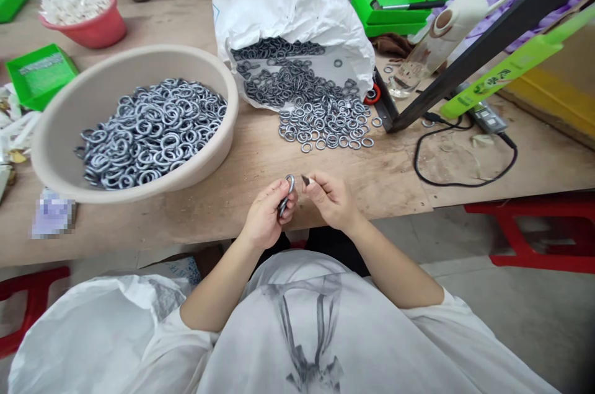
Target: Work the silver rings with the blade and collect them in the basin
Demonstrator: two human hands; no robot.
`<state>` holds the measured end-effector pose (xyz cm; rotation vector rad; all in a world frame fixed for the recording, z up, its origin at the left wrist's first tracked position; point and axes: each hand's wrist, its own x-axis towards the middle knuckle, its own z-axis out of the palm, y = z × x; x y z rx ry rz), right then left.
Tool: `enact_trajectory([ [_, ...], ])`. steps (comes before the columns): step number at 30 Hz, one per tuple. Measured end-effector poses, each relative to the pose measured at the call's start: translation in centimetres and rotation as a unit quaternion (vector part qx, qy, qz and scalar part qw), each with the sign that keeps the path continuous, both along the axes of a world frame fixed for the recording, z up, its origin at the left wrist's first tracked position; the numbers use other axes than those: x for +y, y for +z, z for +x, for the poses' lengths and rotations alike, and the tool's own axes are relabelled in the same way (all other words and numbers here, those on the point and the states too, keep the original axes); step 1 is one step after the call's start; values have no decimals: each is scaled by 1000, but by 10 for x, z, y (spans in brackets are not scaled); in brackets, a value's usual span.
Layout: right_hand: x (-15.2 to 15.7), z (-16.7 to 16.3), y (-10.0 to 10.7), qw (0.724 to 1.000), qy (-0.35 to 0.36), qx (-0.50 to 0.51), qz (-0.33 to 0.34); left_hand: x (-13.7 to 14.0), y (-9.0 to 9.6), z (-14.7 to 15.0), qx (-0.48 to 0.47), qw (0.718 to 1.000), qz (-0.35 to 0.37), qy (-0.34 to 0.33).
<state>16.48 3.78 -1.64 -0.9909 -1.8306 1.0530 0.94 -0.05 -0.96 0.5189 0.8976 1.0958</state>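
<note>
My left hand is closed over the table's front edge, pinching grey rings. One ring stands up between the thumb and fingers, and others lie lower in the grip. Just to the right, my right hand is closed around a small tool with a dark, blade-like tip. That tip points at the upright ring, a small gap apart; the fingers hide the rest of the tool. Beyond the hands lies a loose pile of grey rings, spilling from a white sack.
A large beige basin of grey rings stands at left. Behind it are a red bowl of white pieces and a green tray. To the right are a dark metal bar, a bottle and a black cable.
</note>
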Motion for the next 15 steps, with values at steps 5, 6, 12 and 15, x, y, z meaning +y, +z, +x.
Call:
enact_trajectory([
  [5,-10,0,7,988,21,-119,96,-2,-2,2,-1,1000,2,8],
  [6,-10,0,7,987,21,-126,102,-3,-2,2,-2,1000,1,7],
  [12,-9,0,7,978,8,-158,133,-4,-1,1,-16,1000,6,-11],
  [15,-12,0,9,975,-4,-163,154,-4,-2,1,-19,1000,0,-11],
])
